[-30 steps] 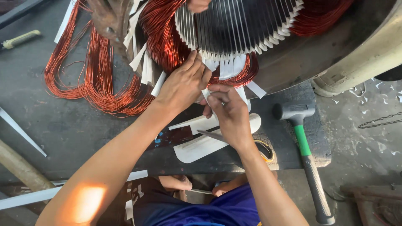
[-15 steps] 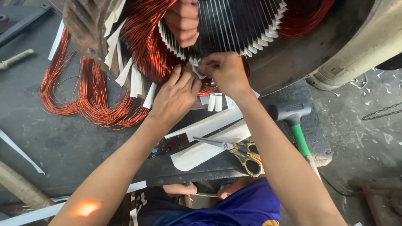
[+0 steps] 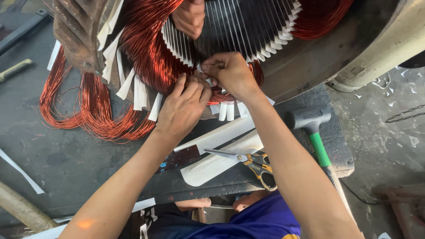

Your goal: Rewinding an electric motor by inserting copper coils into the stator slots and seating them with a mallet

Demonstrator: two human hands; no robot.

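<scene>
A large motor stator (image 3: 248,26) with dark slotted laminations lies in front of me, with red copper wire coils (image 3: 146,48) bulging from it. My right hand (image 3: 230,73) pinches a small white paper strip (image 3: 200,67) at the slot edge. My left hand (image 3: 183,108) rests just below, fingers pressed against the copper winding and the white insulation strips (image 3: 226,110). Another person's hand (image 3: 189,17) reaches into the stator from above.
Scissors with yellow handles (image 3: 248,161) lie on white paper sheets (image 3: 212,163) on the dark bench. A mallet with a green handle (image 3: 316,137) lies at right. Loose copper loops (image 3: 88,115) hang left. Paper scraps dot the floor at right.
Both hands moved up from the bench to the stator edge. The scissors left my right hand and now lie on the paper sheets.
</scene>
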